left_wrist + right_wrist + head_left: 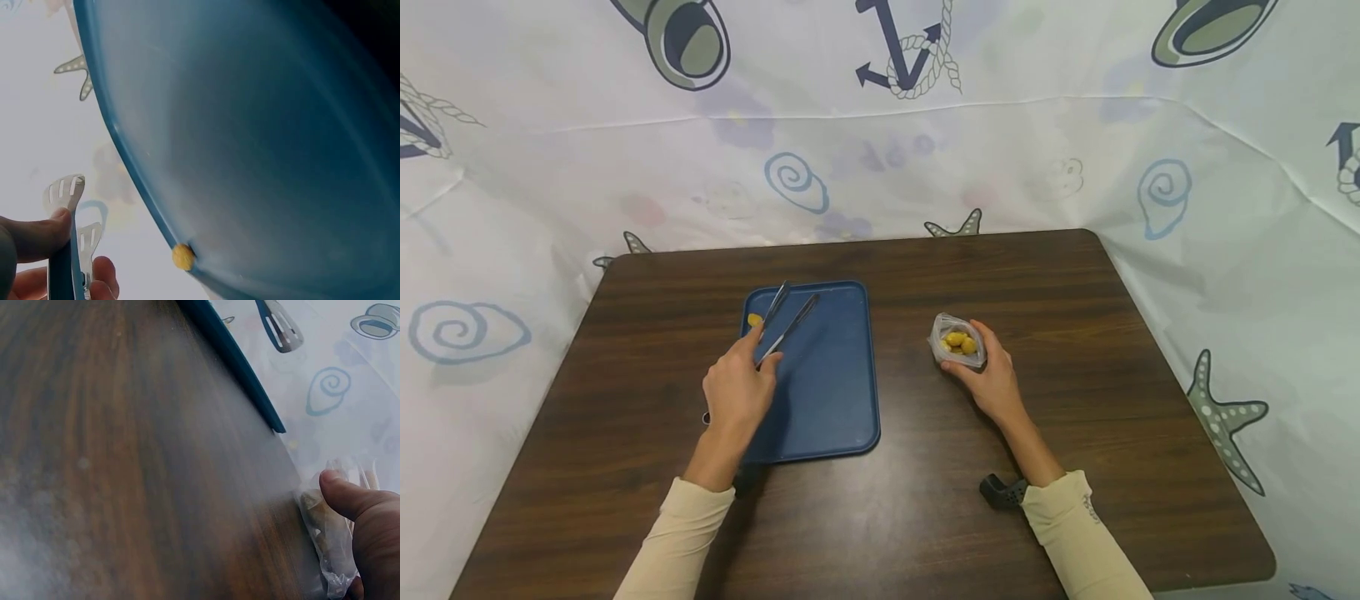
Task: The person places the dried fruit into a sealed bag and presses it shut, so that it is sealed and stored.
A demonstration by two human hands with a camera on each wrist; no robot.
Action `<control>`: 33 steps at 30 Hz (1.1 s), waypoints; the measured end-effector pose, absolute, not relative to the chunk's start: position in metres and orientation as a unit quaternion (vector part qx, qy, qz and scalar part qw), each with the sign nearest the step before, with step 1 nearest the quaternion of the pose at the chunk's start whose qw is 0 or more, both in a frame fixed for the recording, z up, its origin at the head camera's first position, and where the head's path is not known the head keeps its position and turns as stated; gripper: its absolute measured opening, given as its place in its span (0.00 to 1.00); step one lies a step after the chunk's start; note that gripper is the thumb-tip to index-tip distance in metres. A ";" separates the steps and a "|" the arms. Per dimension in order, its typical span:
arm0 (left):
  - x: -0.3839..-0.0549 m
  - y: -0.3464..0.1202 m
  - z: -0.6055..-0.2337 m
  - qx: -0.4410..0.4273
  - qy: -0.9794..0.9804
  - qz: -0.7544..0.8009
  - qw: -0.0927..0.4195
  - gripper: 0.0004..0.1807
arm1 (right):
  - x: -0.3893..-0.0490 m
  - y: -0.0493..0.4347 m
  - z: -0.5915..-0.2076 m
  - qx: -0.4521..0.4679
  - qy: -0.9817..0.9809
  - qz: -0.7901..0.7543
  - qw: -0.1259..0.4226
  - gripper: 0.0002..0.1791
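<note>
My left hand grips a pair of metal tongs over the left side of a blue tray. In the left wrist view the tongs show slotted ends, spread apart with nothing between them. One small yellow ball-like piece lies on the tray near its far left corner, close to the tongs in the head view. At the right, my right hand holds a clear plastic bag with its mouth facing up, thumb and fingers around its side. Several yellow roundish pieces sit inside the bag.
Both the tray and the bag are on a dark wood-grain table. Behind it hangs a white sheet with sea prints. A black wrist device sticks out beside the right sleeve.
</note>
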State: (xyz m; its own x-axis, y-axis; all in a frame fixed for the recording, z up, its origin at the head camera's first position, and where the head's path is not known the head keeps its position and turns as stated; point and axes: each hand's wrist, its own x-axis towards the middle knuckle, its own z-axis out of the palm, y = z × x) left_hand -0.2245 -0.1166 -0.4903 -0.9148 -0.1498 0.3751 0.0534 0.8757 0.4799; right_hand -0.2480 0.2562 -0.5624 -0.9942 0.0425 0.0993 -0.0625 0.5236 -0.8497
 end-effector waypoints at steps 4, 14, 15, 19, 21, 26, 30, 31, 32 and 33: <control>-0.224 -0.124 -0.492 0.033 -0.947 -0.244 0.208 0.30 | -0.248 0.257 -0.562 0.008 -0.870 0.489 0.057 0.49; -0.224 -0.142 -0.496 0.069 -0.959 -0.210 0.175 0.29 | -0.248 0.257 -0.563 0.010 -0.869 0.491 0.056 0.48; -0.224 -0.143 -0.497 0.071 -0.961 -0.206 0.172 0.29 | -0.248 0.257 -0.563 0.010 -0.870 0.490 0.055 0.48; -0.226 -0.149 -0.501 0.086 -0.965 -0.191 0.156 0.29 | -0.247 0.257 -0.563 0.006 -0.871 0.488 0.052 0.49; -0.227 -0.152 -0.503 0.091 -0.967 -0.184 0.152 0.28 | -0.247 0.256 -0.563 0.005 -0.872 0.487 0.052 0.49; -0.229 -0.157 -0.505 0.095 -0.970 -0.172 0.146 0.28 | -0.248 0.256 -0.563 0.007 -0.871 0.488 0.058 0.49; -0.229 -0.160 -0.505 0.094 -0.971 -0.173 0.137 0.25 | -0.248 0.256 -0.563 0.005 -0.869 0.491 0.061 0.49; -0.229 -0.161 -0.505 0.095 -0.971 -0.173 0.134 0.24 | -0.248 0.256 -0.563 0.005 -0.870 0.490 0.060 0.49; -0.228 -0.161 -0.505 0.095 -0.971 -0.174 0.131 0.23 | -0.248 0.256 -0.563 0.003 -0.870 0.490 0.060 0.49; -0.228 -0.162 -0.505 0.096 -0.971 -0.175 0.127 0.23 | -0.248 0.256 -0.563 0.003 -0.870 0.490 0.060 0.49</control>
State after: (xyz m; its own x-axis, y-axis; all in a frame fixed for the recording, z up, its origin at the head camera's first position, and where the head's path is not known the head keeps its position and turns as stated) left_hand -0.2280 -0.1616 -0.5052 -0.9490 -0.2315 0.2139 -0.1421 0.9200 0.3653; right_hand -0.2479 0.2565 -0.5632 -0.9929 0.0534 0.1062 -0.0632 0.5200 -0.8518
